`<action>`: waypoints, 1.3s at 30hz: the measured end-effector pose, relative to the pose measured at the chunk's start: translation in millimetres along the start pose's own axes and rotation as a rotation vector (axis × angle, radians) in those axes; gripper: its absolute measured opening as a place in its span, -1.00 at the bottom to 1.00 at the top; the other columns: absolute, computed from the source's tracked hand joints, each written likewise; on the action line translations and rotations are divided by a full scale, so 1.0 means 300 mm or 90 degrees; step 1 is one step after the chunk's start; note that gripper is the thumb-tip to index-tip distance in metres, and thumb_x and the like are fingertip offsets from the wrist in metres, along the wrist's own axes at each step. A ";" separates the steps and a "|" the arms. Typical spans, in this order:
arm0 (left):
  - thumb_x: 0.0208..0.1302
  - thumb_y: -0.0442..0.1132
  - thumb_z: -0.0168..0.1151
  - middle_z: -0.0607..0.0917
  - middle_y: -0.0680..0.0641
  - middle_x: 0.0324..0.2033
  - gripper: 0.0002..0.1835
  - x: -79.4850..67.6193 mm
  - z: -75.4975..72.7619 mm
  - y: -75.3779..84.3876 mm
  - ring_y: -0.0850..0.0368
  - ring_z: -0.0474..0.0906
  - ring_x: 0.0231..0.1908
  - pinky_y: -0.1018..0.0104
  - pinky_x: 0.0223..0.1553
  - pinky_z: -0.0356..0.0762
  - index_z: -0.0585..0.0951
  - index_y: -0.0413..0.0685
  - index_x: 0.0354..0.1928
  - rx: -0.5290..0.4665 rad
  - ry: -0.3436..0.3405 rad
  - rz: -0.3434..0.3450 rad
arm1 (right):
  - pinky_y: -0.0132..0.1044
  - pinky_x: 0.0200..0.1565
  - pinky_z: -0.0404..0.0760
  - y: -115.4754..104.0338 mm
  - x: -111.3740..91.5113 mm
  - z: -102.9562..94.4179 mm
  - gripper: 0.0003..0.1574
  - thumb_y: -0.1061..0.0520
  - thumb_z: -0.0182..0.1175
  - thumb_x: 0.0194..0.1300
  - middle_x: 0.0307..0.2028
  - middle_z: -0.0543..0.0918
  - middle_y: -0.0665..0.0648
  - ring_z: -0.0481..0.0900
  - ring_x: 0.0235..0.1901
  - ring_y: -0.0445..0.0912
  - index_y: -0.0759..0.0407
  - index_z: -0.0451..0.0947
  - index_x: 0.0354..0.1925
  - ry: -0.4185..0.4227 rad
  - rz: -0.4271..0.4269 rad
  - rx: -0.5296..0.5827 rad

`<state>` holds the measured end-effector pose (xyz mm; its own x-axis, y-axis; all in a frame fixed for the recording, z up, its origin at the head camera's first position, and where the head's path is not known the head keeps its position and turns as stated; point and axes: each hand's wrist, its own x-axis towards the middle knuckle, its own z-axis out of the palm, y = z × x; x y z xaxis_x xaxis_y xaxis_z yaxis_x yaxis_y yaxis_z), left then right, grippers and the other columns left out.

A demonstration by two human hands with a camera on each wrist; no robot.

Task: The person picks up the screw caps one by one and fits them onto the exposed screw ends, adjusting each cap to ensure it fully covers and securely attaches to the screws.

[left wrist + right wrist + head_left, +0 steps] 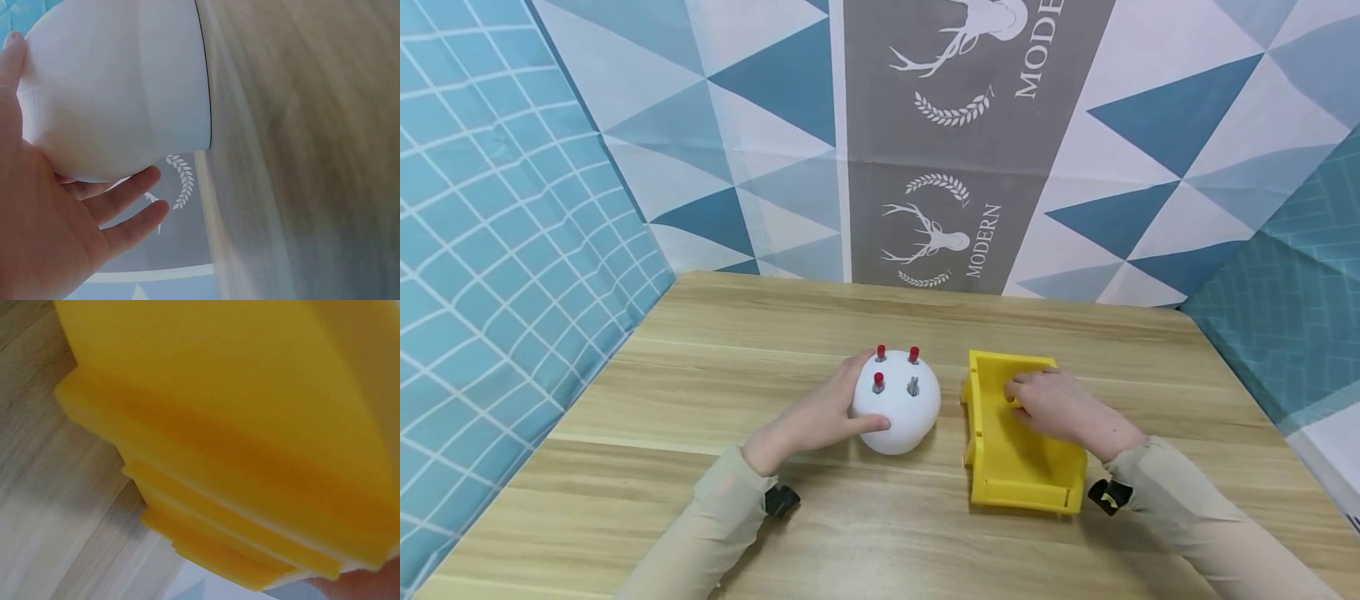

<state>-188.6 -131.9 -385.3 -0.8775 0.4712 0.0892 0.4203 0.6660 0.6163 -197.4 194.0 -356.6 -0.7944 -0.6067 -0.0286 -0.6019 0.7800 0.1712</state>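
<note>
A white dome (897,417) stands on the table with several metal posts on its top. Three posts carry red caps, such as the red cap (878,378); the front right metal post (913,387) is bare. My left hand (829,414) holds the dome from its left side, thumb toward the front and fingers round the back. In the left wrist view, the dome (119,81) lies between thumb and fingers. My right hand (1054,403) reaches into a yellow bin (1022,475), fingers bent down over its floor. I cannot tell whether those fingertips pinch anything.
The wooden table (737,325) runs back to a patterned wall cloth (782,108). A blue tiled cloth (497,250) hangs on the left and a teal cloth (1285,275) on the right. The bin's raised side wall (975,417) faces the dome across a narrow gap.
</note>
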 end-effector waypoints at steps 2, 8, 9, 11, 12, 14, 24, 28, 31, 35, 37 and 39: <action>-0.12 0.40 0.20 0.18 0.01 0.29 0.11 0.000 0.000 -0.001 0.10 0.33 0.14 0.12 0.13 0.34 -0.07 0.13 0.40 0.000 -0.001 0.000 | -0.07 -0.25 0.46 -0.001 0.002 0.004 -0.90 0.14 0.26 0.10 -0.47 0.53 -0.01 0.44 -0.47 -0.12 0.09 0.51 -0.42 0.004 -0.006 -0.012; -0.12 0.40 0.19 0.17 0.01 0.30 0.11 0.000 0.001 -0.006 0.09 0.30 0.16 0.12 0.15 0.31 -0.07 0.11 0.40 -0.003 -0.002 -0.002 | -0.08 -0.25 0.49 -0.006 0.009 0.012 -0.92 0.20 0.26 0.09 -0.48 0.55 0.04 0.51 -0.42 -0.04 0.12 0.51 -0.43 0.019 -0.023 -0.069; -0.11 0.40 0.19 0.16 0.01 0.30 0.11 0.001 0.001 -0.007 0.09 0.30 0.16 0.12 0.15 0.31 -0.07 0.11 0.40 -0.004 -0.003 -0.003 | -0.08 -0.25 0.49 -0.006 0.009 0.014 -0.92 0.21 0.26 0.09 -0.47 0.56 0.05 0.52 -0.41 -0.03 0.13 0.52 -0.43 0.021 -0.025 -0.076; -0.11 0.39 0.20 0.16 0.01 0.30 0.11 0.001 0.001 -0.007 0.09 0.30 0.17 0.12 0.15 0.31 -0.07 0.10 0.40 -0.005 -0.003 -0.002 | -0.06 -0.23 0.50 -0.006 0.009 0.017 -0.93 0.24 0.26 0.08 -0.43 0.58 0.08 0.54 -0.36 0.00 0.16 0.53 -0.40 0.024 -0.028 -0.091; -0.11 0.39 0.20 0.16 0.01 0.30 0.11 0.000 0.001 -0.007 0.09 0.30 0.17 0.13 0.15 0.31 -0.07 0.10 0.41 -0.004 -0.003 -0.002 | -0.06 -0.22 0.50 -0.006 0.010 0.018 -0.93 0.25 0.25 0.08 -0.42 0.59 0.10 0.54 -0.35 0.01 0.17 0.54 -0.39 0.025 -0.031 -0.101; -0.10 0.39 0.20 0.17 0.00 0.30 0.11 0.001 0.001 -0.008 0.09 0.29 0.17 0.12 0.15 0.30 -0.07 0.10 0.40 -0.003 -0.002 0.002 | -0.06 -0.21 0.50 -0.005 0.010 0.025 -0.92 0.26 0.25 0.08 -0.38 0.61 0.12 0.55 -0.32 0.03 0.19 0.56 -0.37 0.027 -0.031 -0.117; -0.10 0.37 0.21 0.17 0.00 0.30 0.09 0.002 0.000 -0.005 0.10 0.29 0.16 0.12 0.15 0.30 -0.07 0.13 0.40 -0.009 -0.001 0.007 | -0.12 -0.27 0.45 -0.004 0.016 0.043 -0.90 0.29 0.26 0.06 -0.41 0.64 0.10 0.55 -0.36 0.00 0.17 0.58 -0.37 0.042 -0.039 -0.185; -0.10 0.38 0.21 0.16 0.02 0.30 0.09 0.002 -0.001 -0.002 0.10 0.30 0.16 0.13 0.15 0.31 -0.06 0.13 0.40 -0.007 -0.001 0.005 | -0.11 -0.27 0.45 -0.003 0.020 0.045 -0.87 0.29 0.28 0.03 -0.44 0.63 0.08 0.53 -0.38 -0.01 0.15 0.57 -0.38 0.035 -0.037 -0.204; -0.10 0.37 0.21 0.17 0.01 0.30 0.08 0.002 -0.001 0.000 0.10 0.31 0.15 0.13 0.15 0.31 -0.06 0.13 0.40 -0.004 0.001 0.008 | -0.11 -0.27 0.45 -0.003 0.023 0.048 -0.85 0.31 0.30 0.00 -0.48 0.62 0.07 0.52 -0.42 -0.02 0.14 0.55 -0.39 0.033 -0.037 -0.210; -0.09 0.36 0.21 0.18 0.00 0.29 0.08 0.003 -0.001 0.000 0.10 0.31 0.15 0.13 0.15 0.31 -0.06 0.13 0.40 -0.001 0.002 0.013 | -0.12 -0.29 0.44 -0.003 0.024 0.053 -0.83 0.32 0.31 -0.03 -0.54 0.60 0.08 0.51 -0.46 -0.03 0.13 0.54 -0.44 0.036 -0.037 -0.216; -0.09 0.36 0.21 0.19 -0.01 0.29 0.08 0.003 0.000 -0.001 0.09 0.32 0.15 0.13 0.15 0.31 -0.06 0.13 0.40 -0.001 0.003 0.013 | -0.12 -0.29 0.44 -0.001 0.026 0.056 -0.82 0.32 0.32 -0.04 -0.55 0.60 0.07 0.52 -0.47 -0.03 0.12 0.53 -0.45 0.038 -0.036 -0.216; -0.09 0.37 0.21 0.18 0.00 0.29 0.08 0.004 0.001 -0.003 0.09 0.32 0.15 0.12 0.15 0.31 -0.06 0.13 0.40 -0.001 0.004 0.012 | -0.13 -0.30 0.44 0.000 0.026 0.060 -0.82 0.32 0.32 -0.05 -0.56 0.60 0.07 0.52 -0.48 -0.04 0.12 0.52 -0.47 0.042 -0.036 -0.216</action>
<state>-189.8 -131.7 -386.0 -0.8706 0.4805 0.1057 0.4367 0.6559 0.6157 -205.2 192.1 -374.5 -0.7469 -0.6648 0.0145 -0.5747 0.6563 0.4889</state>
